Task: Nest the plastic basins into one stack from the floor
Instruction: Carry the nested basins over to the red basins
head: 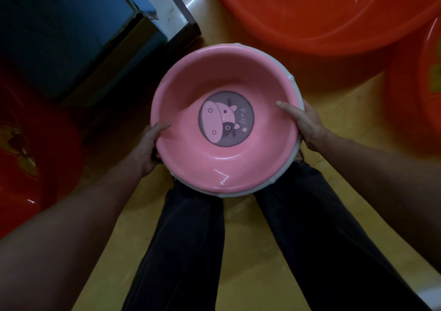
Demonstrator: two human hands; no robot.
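A pink basin [191, 91] with a cartoon calf sticker on its bottom sits nested inside a white basin [294, 88], of which only the rim shows on the right and near sides. My left hand [149, 147] grips the stack's left rim, thumb inside the pink basin. My right hand [303, 122] grips the right rim, thumb over the edge and fingers hidden underneath. The stack is held above my legs.
A large red basin [322, 17] lies on the yellow floor at the top right, a second red basin [420, 91] at the right edge, a third red basin [35, 167] at the left. A dark blue box [71, 31] stands at the upper left. My dark trouser legs [191, 251] are below.
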